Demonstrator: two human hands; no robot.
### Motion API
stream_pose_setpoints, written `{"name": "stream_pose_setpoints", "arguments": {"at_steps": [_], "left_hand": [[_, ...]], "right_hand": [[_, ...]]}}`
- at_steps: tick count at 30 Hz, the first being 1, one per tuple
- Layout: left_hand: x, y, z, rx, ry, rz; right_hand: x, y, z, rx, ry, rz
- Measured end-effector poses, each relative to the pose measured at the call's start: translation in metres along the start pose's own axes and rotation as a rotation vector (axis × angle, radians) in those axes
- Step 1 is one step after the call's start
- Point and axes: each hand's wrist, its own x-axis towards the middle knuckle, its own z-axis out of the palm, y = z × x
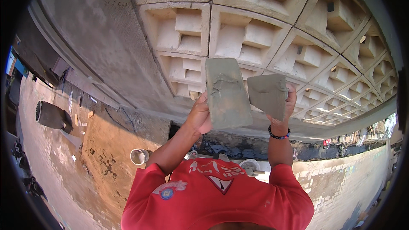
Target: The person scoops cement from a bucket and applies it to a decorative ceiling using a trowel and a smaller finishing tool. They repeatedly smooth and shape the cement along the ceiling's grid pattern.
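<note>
My left hand (200,115) is closed on a plastering float (228,96), a flat rectangular board smeared with wet grey mortar. It is held up in front of the block wall with its broad face toward me, a ridge of mortar across its upper part. Beside it, my right hand (291,99) grips a trowel (267,93) whose wide, tapering blade is coated in the same grey mortar. The blade's left edge comes close to the float; whether they touch I cannot tell. Both handles are hidden behind the tools.
Pale ventilation blocks (247,32) fill the wall ahead, next to a grey plastered wall section (98,30) on the left. Below lie a sand heap (102,153), a white bucket (138,156) and a dark barrel (51,114). Paving (336,179) spreads at the right.
</note>
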Motion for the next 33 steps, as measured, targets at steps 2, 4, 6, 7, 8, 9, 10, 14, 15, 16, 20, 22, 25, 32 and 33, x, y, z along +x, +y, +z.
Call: {"name": "stream_pose_setpoints", "arguments": {"at_steps": [2,4,6,7,8,9,10,14,15,16,20,22,25,32,33], "left_hand": [[0.000,0.000,-0.004,-0.014,-0.004,0.000],[0.000,-0.001,-0.006,0.014,0.008,0.020],[0.000,-0.001,-0.006,0.035,0.015,0.031],[-0.001,0.000,-0.005,0.041,0.016,0.032],[-0.002,0.000,-0.005,0.047,0.017,0.033],[-0.003,0.000,-0.005,0.023,0.042,0.021],[-0.005,0.000,-0.005,-0.001,0.067,0.008],[-0.011,0.004,-0.001,0.006,0.101,0.008],[-0.012,0.005,-0.002,0.015,0.116,0.014],[-0.014,0.005,-0.003,0.023,0.131,0.019],[-0.019,0.008,-0.006,0.032,0.130,0.050],[-0.022,0.010,-0.008,0.040,0.129,0.073],[-0.028,0.016,-0.016,-0.005,0.109,0.074],[-0.029,0.027,-0.020,0.135,-0.077,0.138],[-0.030,0.026,-0.017,0.177,-0.025,0.160]], "right_hand": [[0.004,-0.007,0.015,0.172,-0.133,-0.056],[0.006,-0.010,0.023,0.245,-0.227,-0.089],[0.003,-0.005,0.022,0.222,-0.281,-0.099],[0.004,-0.005,0.022,0.219,-0.303,-0.105],[0.005,-0.007,0.024,0.216,-0.326,-0.112],[0.005,-0.008,0.025,0.213,-0.346,-0.119],[0.005,-0.008,0.026,0.200,-0.364,-0.118],[0.001,-0.006,0.024,0.125,-0.417,-0.092],[0.000,-0.006,0.023,0.102,-0.428,-0.080],[-0.001,-0.007,0.023,0.077,-0.441,-0.075],[-0.002,-0.011,0.019,-0.017,-0.502,-0.040],[-0.002,-0.014,0.014,-0.136,-0.557,-0.041],[0.000,-0.021,-0.003,-0.385,-0.594,0.024],[0.003,-0.040,0.002,0.048,-0.249,0.455],[0.004,-0.044,0.003,0.095,-0.258,0.496]]}}
